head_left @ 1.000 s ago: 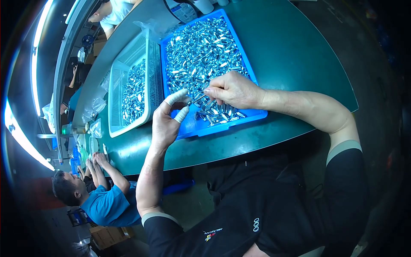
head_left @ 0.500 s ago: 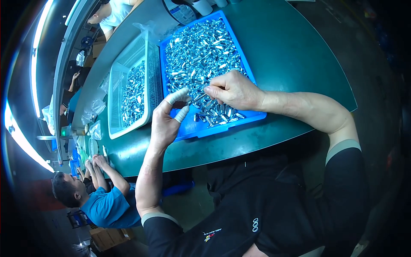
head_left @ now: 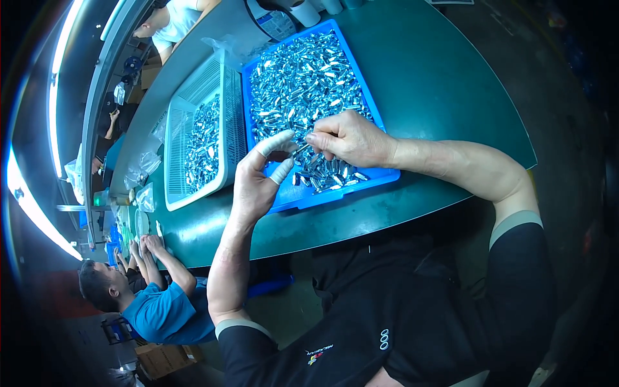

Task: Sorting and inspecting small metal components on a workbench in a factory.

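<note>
Blue tray (head_left: 387, 177) of metal parts (head_left: 296, 84) under both hands (head_left: 351, 138)

mesh basket (head_left: 193, 138) left of parts tray (head_left: 309, 90) | both on table (head_left: 438, 84)

Green table (head_left: 445, 77) bearing a blue tray (head_left: 380, 177) of small metal parts directly under both hands, a white basket (head_left: 174, 129) of like parts just left of the left hand, and clear plastic bags (head_left: 145, 169) farther left, near the edge.
</note>
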### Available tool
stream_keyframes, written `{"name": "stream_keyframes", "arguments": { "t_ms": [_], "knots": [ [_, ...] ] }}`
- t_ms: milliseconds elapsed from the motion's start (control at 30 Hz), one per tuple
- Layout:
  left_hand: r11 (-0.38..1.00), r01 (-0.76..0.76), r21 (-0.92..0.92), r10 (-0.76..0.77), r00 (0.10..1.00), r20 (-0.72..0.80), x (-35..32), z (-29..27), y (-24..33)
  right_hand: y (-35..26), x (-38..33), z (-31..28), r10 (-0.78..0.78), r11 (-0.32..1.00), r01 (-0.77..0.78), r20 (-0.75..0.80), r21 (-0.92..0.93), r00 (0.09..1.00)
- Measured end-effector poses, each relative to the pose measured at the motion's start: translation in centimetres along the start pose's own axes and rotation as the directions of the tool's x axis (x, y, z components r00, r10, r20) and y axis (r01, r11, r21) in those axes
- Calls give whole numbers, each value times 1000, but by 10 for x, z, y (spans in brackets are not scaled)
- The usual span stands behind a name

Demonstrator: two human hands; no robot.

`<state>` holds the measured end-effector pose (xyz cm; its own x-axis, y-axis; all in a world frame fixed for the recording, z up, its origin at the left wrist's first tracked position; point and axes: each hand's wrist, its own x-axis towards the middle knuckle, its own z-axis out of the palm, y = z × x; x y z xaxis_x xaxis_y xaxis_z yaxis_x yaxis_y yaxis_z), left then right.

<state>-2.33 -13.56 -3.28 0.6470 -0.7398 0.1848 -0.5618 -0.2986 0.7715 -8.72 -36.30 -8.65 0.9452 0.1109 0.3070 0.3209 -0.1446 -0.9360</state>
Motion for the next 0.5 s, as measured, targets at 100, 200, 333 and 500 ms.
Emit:
{"name": "stream_keyframes", "arguments": {
  "t_ms": [100,200,333,500],
  "knots": [
    [999,30,-40,-34,996,-86,0,-1,-14,4,0,3,-2,998,2,6,63,1000],
    [974,227,-5,-227,971,-71,-2,-3,-18,6,1,5,-42,998,42,-5,53,999],
    [989,118,86,-114,992,-47,-5,0,-19,5,2,-1,71,991,-83,115,106,991],
    [988,154,5,-153,984,-90,-10,12,-19,4,3,-2,138,983,-156,169,97,976]
  ]
}}
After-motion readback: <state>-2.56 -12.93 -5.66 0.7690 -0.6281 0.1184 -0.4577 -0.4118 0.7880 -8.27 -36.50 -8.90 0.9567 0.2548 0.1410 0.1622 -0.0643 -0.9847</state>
